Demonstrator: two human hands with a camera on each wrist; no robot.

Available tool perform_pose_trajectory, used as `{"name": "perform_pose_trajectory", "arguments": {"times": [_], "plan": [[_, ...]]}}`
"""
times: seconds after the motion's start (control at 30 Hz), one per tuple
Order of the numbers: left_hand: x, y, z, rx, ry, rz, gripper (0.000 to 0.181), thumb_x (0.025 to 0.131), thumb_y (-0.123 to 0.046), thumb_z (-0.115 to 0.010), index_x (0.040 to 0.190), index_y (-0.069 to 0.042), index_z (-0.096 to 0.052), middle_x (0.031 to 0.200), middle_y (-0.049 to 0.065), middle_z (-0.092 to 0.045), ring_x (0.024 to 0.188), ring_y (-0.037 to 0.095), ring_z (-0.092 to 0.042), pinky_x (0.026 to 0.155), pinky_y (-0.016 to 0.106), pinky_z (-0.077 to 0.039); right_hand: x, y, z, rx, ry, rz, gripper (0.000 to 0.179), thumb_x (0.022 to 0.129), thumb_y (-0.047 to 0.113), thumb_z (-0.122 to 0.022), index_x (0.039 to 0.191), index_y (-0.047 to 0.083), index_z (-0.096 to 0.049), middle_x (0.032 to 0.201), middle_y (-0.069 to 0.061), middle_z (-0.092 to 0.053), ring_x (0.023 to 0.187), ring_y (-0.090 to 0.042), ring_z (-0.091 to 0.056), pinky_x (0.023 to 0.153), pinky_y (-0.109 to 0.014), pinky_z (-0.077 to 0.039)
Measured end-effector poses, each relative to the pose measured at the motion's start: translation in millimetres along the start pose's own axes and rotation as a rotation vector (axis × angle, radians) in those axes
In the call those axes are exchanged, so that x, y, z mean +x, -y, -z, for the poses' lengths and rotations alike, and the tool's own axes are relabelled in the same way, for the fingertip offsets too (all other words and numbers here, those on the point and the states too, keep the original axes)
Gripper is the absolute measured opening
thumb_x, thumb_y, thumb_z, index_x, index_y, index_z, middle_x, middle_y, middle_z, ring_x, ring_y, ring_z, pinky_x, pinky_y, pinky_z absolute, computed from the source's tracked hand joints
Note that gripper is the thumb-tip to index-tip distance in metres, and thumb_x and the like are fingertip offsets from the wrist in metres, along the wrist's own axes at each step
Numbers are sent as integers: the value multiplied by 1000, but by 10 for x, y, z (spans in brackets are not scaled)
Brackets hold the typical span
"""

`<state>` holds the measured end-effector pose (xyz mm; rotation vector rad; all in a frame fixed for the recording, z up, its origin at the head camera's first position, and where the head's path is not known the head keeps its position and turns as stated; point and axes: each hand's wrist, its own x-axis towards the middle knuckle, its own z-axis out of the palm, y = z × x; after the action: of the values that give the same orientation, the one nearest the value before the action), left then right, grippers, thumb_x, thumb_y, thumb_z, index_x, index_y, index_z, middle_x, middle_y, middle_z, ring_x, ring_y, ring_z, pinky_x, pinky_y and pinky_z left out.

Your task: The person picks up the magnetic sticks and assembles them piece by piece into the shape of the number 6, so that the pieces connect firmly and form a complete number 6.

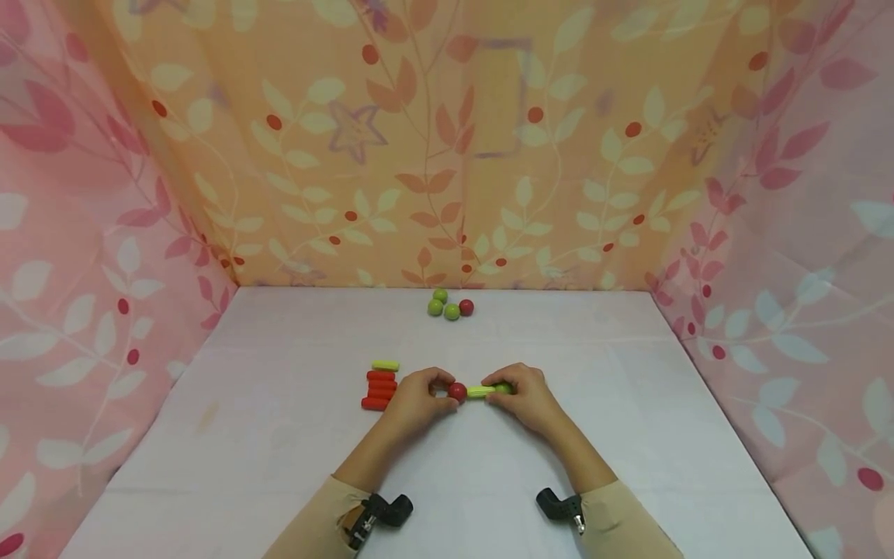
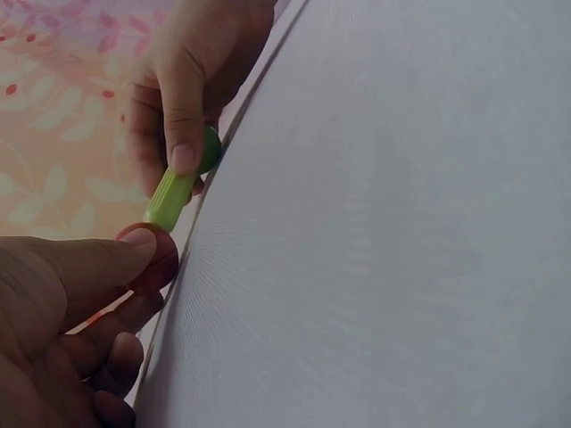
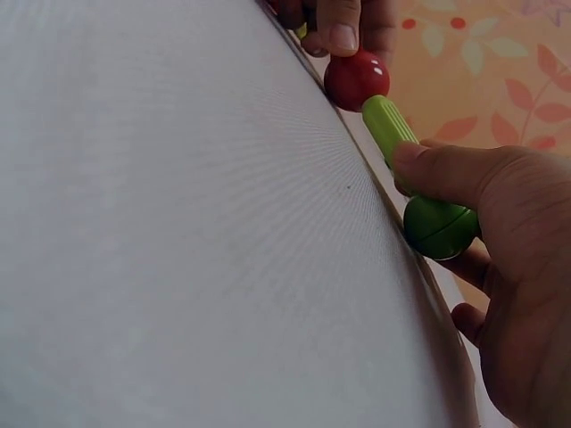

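Near the table's middle, my left hand (image 1: 417,405) pinches a red ball (image 1: 457,391) between thumb and fingers. A ribbed yellow-green rod (image 1: 479,392) runs from that ball toward my right hand (image 1: 528,397), which grips the rod with thumb and fingers near its other end. There, a green ball (image 3: 439,228) sits at the rod's end, partly covered by the right hand in the head view. Ball, rod and ball line up end to end in the right wrist view, with the red ball's surface meeting the rod.
Left of the left hand lie several red rods (image 1: 381,385) in a stack-like row, with a yellow-green rod (image 1: 386,365) behind them. Three green balls (image 1: 452,312) and another red ball (image 1: 466,308) rest at the white table's (image 1: 279,466) back edge. Patterned cloth (image 1: 433,155) hangs around three sides.
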<state>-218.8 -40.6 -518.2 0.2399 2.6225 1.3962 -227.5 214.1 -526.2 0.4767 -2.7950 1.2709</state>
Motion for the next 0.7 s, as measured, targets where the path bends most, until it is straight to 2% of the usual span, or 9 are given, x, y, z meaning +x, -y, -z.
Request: {"name": "perform_pose_trajectory", "arguments": {"times": [0.2,0.37,0.53,0.6,0.7], "plan": [[2,-18,47,-18,20,14,35,83,-26,-87,114,-25,-71,106,-8,-67,96,21,-57,80,34,-52,-9,2,-5,4,-2,-1,23,84,24,-86,101,38,-78,107,13,-70,111,-14,-61,103,-47,-41],[-5,-82,137,-40,40,20,35,85,-26,-85,117,-20,-72,110,-6,-70,96,21,-59,80,32,-54,-36,10,13,-1,-1,-17,22,85,26,-86,101,38,-78,108,14,-70,111,-13,-60,104,-47,-38],[-13,-150,376,-58,31,6,35,87,-25,-84,119,-16,-72,114,1,-72,96,22,-58,74,31,-53,-52,26,14,-3,-5,-26,22,85,24,-86,101,38,-78,107,14,-70,111,-14,-59,103,-47,-36],[-10,-138,503,-51,20,-13,35,87,-24,-83,119,-16,-72,114,3,-72,96,22,-56,71,32,-50,-56,32,10,-5,-7,-19,22,85,24,-86,101,37,-79,107,14,-70,112,-14,-59,103,-47,-35],[4,-85,712,-24,7,-41,35,88,-23,-82,120,-15,-72,116,5,-73,98,22,-55,73,33,-48,-53,43,-1,-2,-4,-4,22,85,25,-85,102,37,-78,108,14,-70,112,-15,-58,104,-47,-34]]}}
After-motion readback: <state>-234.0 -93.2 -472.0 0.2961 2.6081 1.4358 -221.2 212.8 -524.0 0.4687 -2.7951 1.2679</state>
